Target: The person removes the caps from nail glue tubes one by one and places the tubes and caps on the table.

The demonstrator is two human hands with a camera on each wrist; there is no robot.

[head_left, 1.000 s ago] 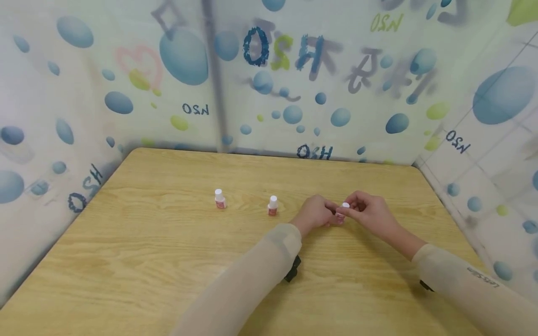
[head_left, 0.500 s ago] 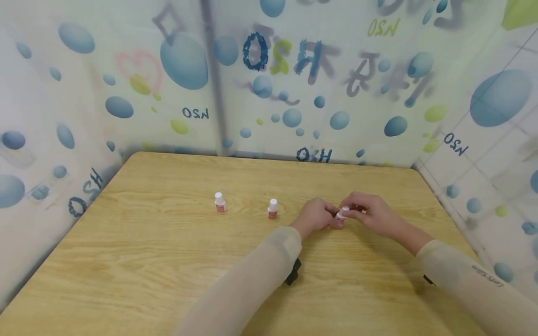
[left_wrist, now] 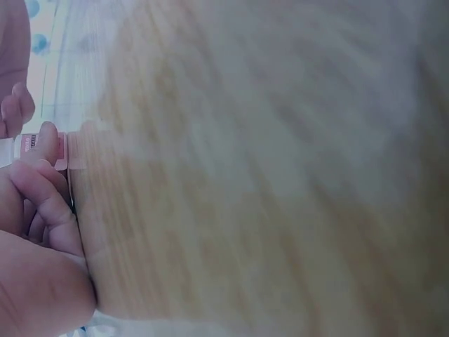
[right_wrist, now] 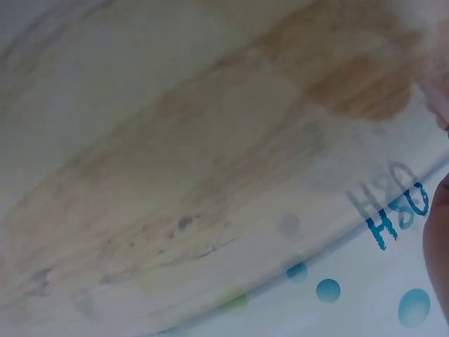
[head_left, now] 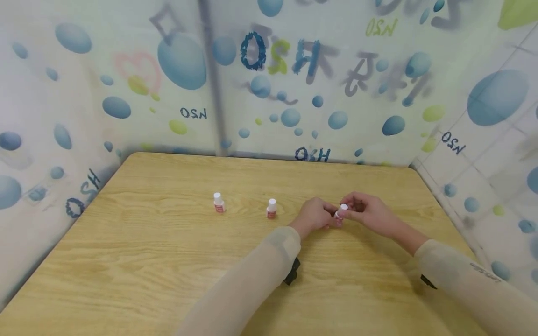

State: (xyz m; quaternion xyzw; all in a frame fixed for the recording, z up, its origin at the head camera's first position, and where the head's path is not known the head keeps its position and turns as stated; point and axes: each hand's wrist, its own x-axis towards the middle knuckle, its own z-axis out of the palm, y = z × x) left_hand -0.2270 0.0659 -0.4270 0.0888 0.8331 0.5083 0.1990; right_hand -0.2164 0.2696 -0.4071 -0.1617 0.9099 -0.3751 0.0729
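Observation:
A small white-capped bottle [head_left: 339, 215] with a red-and-white label stands between both hands, right of centre in the head view. My left hand [head_left: 315, 215] grips its lower body; in the left wrist view the fingers [left_wrist: 49, 200] curl against the labelled bottle [left_wrist: 28, 146]. My right hand [head_left: 370, 212] pinches the white cap between thumb and fingers. In the right wrist view only slivers of that hand [right_wrist: 438, 246] show at the right edge. Two similar bottles stand upright to the left: one bottle [head_left: 271, 209] near the left hand, another bottle [head_left: 219, 203] farther left.
The wooden table [head_left: 147, 242] spans the lower head view, its far edge against a patterned curtain [head_left: 252, 116]. A dark device [head_left: 292, 272] sits under the left sleeve, and another dark piece [head_left: 428, 281] under the right sleeve.
Both hands stay at the same bottle, with only slight shifts of the right fingers at the cap. The head view has tilted a little; the two other bottles have not moved on the table.

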